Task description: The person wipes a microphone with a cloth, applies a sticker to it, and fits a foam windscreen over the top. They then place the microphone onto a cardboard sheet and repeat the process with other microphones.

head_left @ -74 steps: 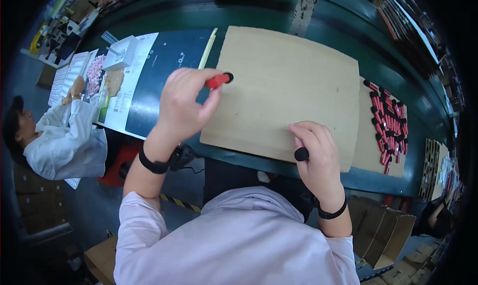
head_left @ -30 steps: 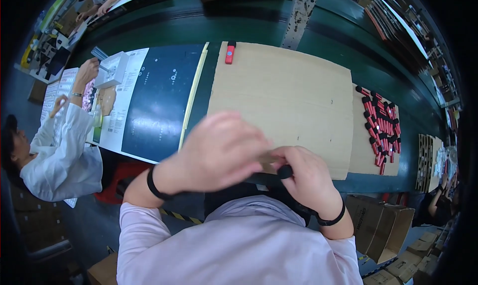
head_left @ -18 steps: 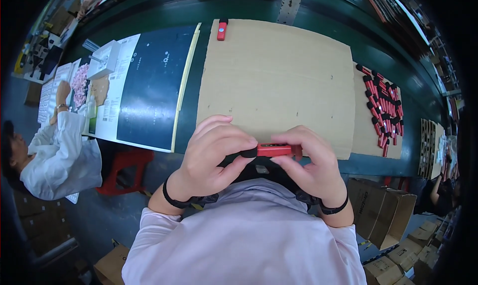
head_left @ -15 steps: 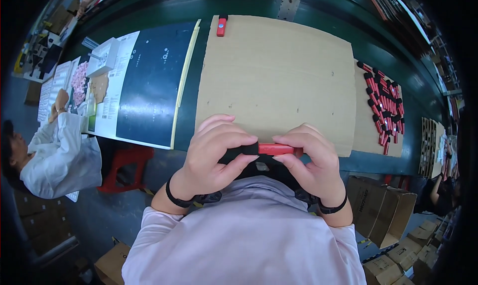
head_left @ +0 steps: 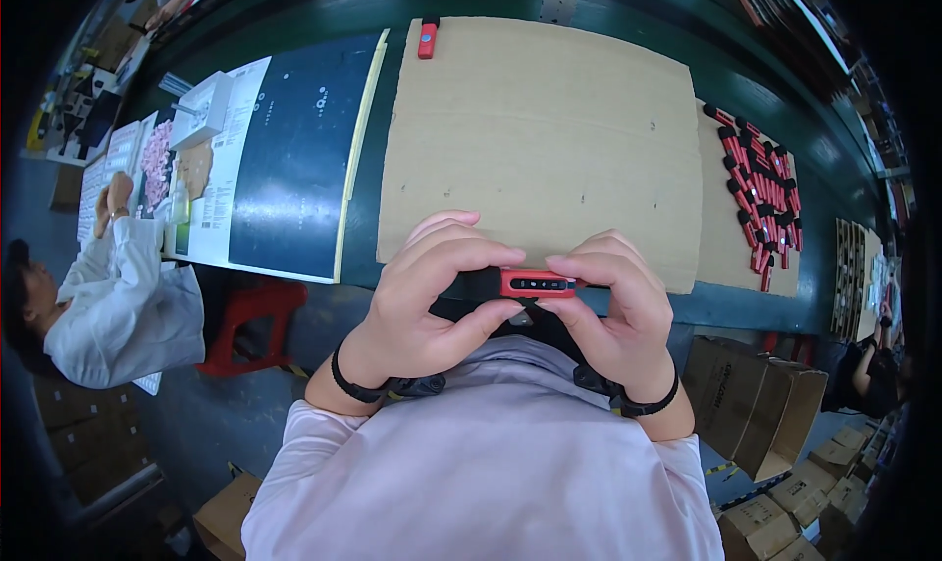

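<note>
A small red device with a black cap (head_left: 538, 284) is held level between my two hands, just off the near edge of a cardboard sheet (head_left: 549, 110). A dark slot with small marks shows on its upturned face. My left hand (head_left: 432, 291) pinches it by the black end, between thumb and fingertips. At the red end, the thumb and forefinger of my right hand (head_left: 618, 291) close on it. One similar red device (head_left: 427, 39) lies alone at the sheet's far left corner. A pile of such devices (head_left: 763, 193) covers a cardboard piece on the right.
To the left lie a dark blue board (head_left: 304, 159) and a white box (head_left: 201, 110). A person in white (head_left: 128, 296) works beyond them, near a red stool (head_left: 250, 321). Open cardboard cartons (head_left: 751, 404) stand on the floor at the lower right.
The device has been rolled in my fingers: its plain red side faced up before, and now the dark slotted face does. My view has shifted slightly.
</note>
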Motion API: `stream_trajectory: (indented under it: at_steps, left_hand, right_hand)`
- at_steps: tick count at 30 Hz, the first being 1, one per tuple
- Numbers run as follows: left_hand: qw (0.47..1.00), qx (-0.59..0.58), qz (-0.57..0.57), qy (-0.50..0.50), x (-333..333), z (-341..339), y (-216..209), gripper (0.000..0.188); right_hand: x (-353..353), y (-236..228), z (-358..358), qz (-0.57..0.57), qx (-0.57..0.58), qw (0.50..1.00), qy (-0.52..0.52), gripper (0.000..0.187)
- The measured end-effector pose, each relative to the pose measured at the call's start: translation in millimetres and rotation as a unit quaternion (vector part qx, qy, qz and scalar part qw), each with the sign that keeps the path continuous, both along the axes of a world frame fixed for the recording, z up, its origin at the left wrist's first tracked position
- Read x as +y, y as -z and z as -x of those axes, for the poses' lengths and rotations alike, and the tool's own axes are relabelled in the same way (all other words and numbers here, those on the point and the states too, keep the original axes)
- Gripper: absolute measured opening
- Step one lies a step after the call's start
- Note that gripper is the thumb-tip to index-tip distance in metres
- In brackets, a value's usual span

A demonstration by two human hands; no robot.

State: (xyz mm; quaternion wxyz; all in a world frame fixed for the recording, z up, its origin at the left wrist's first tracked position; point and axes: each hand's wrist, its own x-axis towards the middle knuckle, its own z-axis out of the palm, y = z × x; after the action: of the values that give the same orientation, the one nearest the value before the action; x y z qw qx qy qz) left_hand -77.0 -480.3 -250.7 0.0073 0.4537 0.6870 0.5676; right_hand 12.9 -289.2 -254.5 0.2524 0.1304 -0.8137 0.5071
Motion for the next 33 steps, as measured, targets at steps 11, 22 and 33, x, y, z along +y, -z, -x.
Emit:
stream_trajectory:
  at_steps: [11,22,33]
  left_hand:
    - [0.999,0.027,0.01,0.025,1,3,2,0.03]
    - [1.0,-0.014,0.009,0.007,10,-4,4,0.027]
    - [1.0,-0.014,-0.005,0.02,13,4,11,0.034]
  right_hand:
    - [1,0,0,0.006,0.031,0.999,0.001,0.029]
    - [2,-2,-6,0.066,0.005,0.998,-0.002,0.027]
    - [6,-26,16,-0.08,0.039,0.994,-0.064,0.023]
